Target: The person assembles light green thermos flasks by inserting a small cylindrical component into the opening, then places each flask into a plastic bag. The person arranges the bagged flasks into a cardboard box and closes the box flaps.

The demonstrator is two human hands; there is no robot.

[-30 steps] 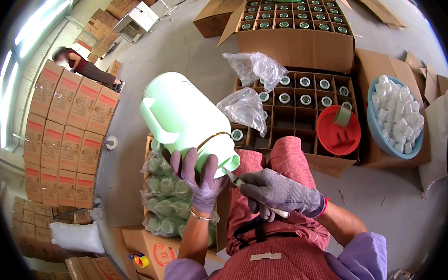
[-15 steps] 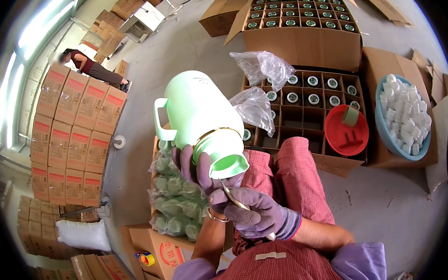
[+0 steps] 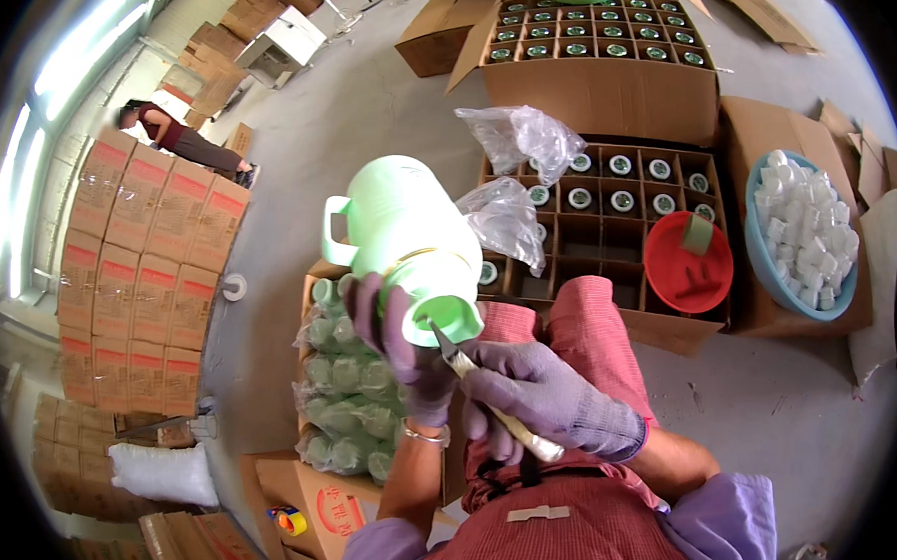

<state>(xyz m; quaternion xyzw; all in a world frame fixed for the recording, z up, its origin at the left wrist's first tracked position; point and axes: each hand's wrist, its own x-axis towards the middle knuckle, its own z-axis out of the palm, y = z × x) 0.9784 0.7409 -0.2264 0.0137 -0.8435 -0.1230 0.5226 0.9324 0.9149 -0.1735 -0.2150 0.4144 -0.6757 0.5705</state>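
A pale green jug (image 3: 411,213) with a side handle lies tilted in front of me, its open mouth toward me. My left hand (image 3: 398,343), in a purple-grey glove, is closed round the jug's neck from below and the left. In my gloved right hand (image 3: 564,395) is a small knife (image 3: 530,442) with a worn, light-coloured handle. The knife's tip is at the jug's mouth, over the opening; whether it touches the rim I cannot tell.
Bagged green pieces fill a carton (image 3: 349,386) at left. Ahead, a divided carton (image 3: 586,231) holds white-capped items, plastic bags and a red bowl (image 3: 674,280). A blue basin (image 3: 760,249) of white caps stands right. Stacked cartons (image 3: 148,277) and another person (image 3: 189,141) are far left.
The knife has swung up, its tip moving from below the jug's rim to the mouth opening. The jug has turned slightly, showing more of its mouth.
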